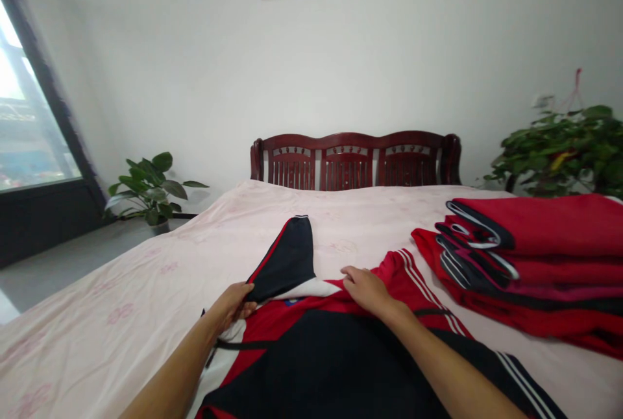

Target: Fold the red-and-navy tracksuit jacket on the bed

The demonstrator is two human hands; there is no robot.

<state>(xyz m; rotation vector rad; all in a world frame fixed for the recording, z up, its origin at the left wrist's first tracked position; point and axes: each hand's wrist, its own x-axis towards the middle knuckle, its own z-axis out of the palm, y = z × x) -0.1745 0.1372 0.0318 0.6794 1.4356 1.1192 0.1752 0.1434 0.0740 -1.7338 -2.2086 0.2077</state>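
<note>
A red, black and white sports jacket (pixel 341 347) lies spread on the bed in front of me. My left hand (pixel 234 304) is closed on the jacket's left edge, where a black sleeve (pixel 287 260) stretches away across the sheet. My right hand (pixel 364 288) rests with curled fingers on the red cloth near the collar, pressing or pinching it. A red sleeve with white stripes (pixel 413 276) lies just right of that hand.
A pile of folded red and black garments (pixel 525 263) sits on the bed's right side. The pink bedsheet (pixel 146 289) covers the bed up to a dark wooden headboard (pixel 355 159). Potted plants stand at the left (pixel 148 189) and right (pixel 564 150). A window (pixel 24 127) is on the left.
</note>
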